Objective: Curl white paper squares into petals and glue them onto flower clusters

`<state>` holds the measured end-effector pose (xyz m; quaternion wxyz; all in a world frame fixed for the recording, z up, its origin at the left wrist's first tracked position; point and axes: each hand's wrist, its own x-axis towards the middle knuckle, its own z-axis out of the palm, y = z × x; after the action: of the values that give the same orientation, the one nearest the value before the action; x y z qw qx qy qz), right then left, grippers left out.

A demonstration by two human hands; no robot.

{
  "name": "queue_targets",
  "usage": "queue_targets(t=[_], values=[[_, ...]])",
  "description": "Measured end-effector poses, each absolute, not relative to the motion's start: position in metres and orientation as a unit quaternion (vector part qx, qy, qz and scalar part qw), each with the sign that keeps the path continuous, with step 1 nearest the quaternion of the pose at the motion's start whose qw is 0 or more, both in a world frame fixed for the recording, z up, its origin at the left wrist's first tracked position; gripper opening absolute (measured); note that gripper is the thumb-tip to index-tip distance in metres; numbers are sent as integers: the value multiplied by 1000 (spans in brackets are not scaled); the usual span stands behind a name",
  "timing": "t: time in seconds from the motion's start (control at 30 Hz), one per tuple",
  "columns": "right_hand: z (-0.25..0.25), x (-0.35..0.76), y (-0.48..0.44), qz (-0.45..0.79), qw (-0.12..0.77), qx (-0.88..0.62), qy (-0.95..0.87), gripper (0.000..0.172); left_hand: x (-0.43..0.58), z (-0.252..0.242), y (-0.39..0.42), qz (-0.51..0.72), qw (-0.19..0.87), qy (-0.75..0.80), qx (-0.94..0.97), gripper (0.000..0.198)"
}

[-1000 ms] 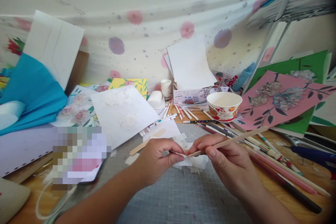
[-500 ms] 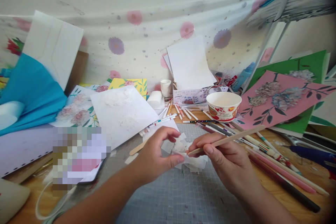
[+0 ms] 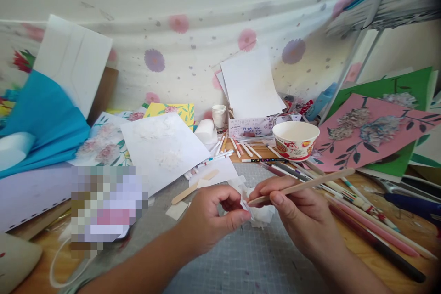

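A flat wooden craft stick (image 3: 310, 182) slants up to the right, pinched in the fingers of my right hand (image 3: 296, 211). Its lower left end meets a small white paper piece (image 3: 246, 206) between the two hands. My left hand (image 3: 217, 213) holds that paper with thumb and fingers closed on it. Behind and below the fingertips, a loose pile of thin white paper squares (image 3: 263, 216) rests on the grey cutting mat (image 3: 220, 266). Another craft stick (image 3: 188, 194) lies left of the pile, close to a loose paper square (image 3: 177, 211).
A white sheet with paper bits (image 3: 165, 151) lies at the left. Behind the right hand stands a paper bowl (image 3: 295, 140). Pens and markers (image 3: 375, 229) spread along the right. Pink flower artwork (image 3: 372, 133) leans at the right, and a pixelated object (image 3: 110, 211) is at the left.
My left hand has moved slightly right and its fingers have closed on the small paper at the stick's end. The view has shifted a little, showing more of the stick on the mat.
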<state>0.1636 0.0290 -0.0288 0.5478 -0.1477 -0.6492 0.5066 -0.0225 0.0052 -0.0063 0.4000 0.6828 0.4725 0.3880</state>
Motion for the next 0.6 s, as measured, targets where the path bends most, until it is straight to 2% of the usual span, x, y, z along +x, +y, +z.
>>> queue_targets(t=[0.6], values=[[-30,162,28,531,546,-156,-628,15,-23,-9,7,366,382,508,680,17]])
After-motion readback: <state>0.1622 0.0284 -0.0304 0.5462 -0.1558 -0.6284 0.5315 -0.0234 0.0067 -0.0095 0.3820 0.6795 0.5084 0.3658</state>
